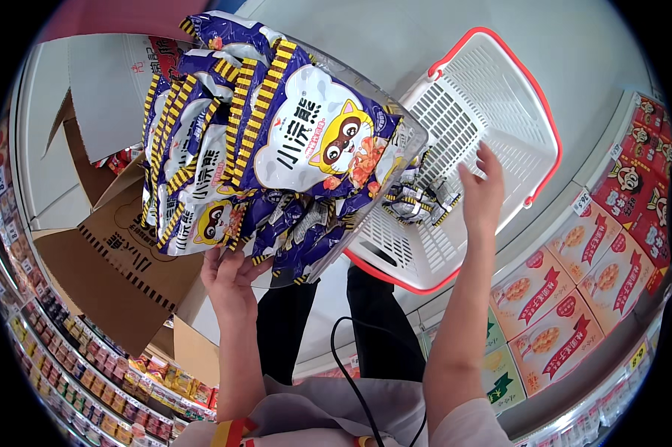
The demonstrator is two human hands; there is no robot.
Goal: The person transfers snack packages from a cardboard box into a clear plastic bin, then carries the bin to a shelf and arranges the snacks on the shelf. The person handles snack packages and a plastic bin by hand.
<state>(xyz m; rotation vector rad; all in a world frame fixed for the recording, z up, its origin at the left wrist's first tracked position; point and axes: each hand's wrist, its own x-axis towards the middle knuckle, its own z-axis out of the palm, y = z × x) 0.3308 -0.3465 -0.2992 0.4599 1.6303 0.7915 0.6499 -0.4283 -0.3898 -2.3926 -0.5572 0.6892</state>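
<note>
My left hand [232,271] grips the lower edge of a clear plastic bin [336,260], which is tilted and heaped with purple, white and yellow snack bags [319,134] bearing a cartoon animal. My right hand [483,187] is raised over a white plastic shopping basket [442,246] with red handles, its fingers apart and nothing in them. Several small dark and silver packets [414,201] lie inside the basket. The bin's right end overlaps the basket's left side from this view.
An opened cardboard box [129,240] stands at the left, with red packets [126,159] inside another carton behind it. Shelves of small packaged goods [90,369] curve along the lower left. Stacked orange gift boxes [556,335] and red boxes [632,184] line the right. A black cable hangs before my body.
</note>
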